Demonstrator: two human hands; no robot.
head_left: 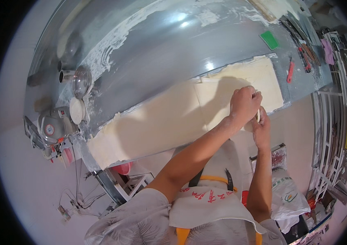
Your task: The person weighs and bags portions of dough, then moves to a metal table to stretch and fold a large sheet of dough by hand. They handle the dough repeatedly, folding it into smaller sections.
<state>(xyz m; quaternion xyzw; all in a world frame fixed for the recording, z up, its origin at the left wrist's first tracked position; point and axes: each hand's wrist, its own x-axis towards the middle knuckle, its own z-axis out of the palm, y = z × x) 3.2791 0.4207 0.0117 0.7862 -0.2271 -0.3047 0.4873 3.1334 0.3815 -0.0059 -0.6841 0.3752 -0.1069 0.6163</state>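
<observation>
A long, wide sheet of pale dough (pixel 161 116) lies aslant along the near side of the metal table, with a folded or overlapping edge toward its right part. Over its right end, my left hand (pixel 245 103) is closed with curled fingers, gripping a small pale piece of dough (pixel 258 115). Just below and to the right, my right hand (pixel 261 130) wraps round the same piece from underneath. The two hands are close together, hiding most of the piece. Flour dusts my left wrist.
A green scraper (pixel 269 40) and a red-handled tool (pixel 290 71) lie right of the sheet. At left stand a clear round lid (pixel 82 81), a metal cup (pixel 65 76) and a grey machine (pixel 53 127). A white plastic bag (pixel 288 194) sits below the table at right.
</observation>
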